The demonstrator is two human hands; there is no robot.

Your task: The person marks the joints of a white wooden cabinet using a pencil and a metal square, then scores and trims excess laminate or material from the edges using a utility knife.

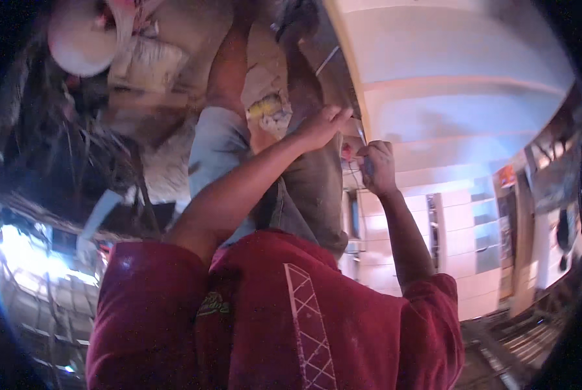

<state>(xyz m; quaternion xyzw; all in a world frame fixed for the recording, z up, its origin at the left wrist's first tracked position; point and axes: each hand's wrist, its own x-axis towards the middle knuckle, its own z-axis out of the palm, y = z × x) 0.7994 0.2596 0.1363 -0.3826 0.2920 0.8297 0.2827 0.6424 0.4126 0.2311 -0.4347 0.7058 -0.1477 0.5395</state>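
My left hand point(322, 129) reaches across my lap to the tan edge point(358, 84) of a large white panelled piece point(434, 58). Its fingers are bent together, and whatever they hold, if anything, is too blurred to make out. Just right of it, my right hand point(379, 166) is closed around a small tool with a dark bluish handle point(368, 166). A thin shaft seems to rise from that handle beside the tan edge; the tool's exact kind does not show. A small red thing point(347, 152) lies behind, between the two hands.
White tile-like panels point(453, 227) stand below the white piece on the right. To the upper left are a pale round container point(83, 39) and a cardboard-coloured box point(148, 65). A yellow item point(265, 106) lies on the ground between my legs. Dark tangled strands point(102, 149) spread at left.
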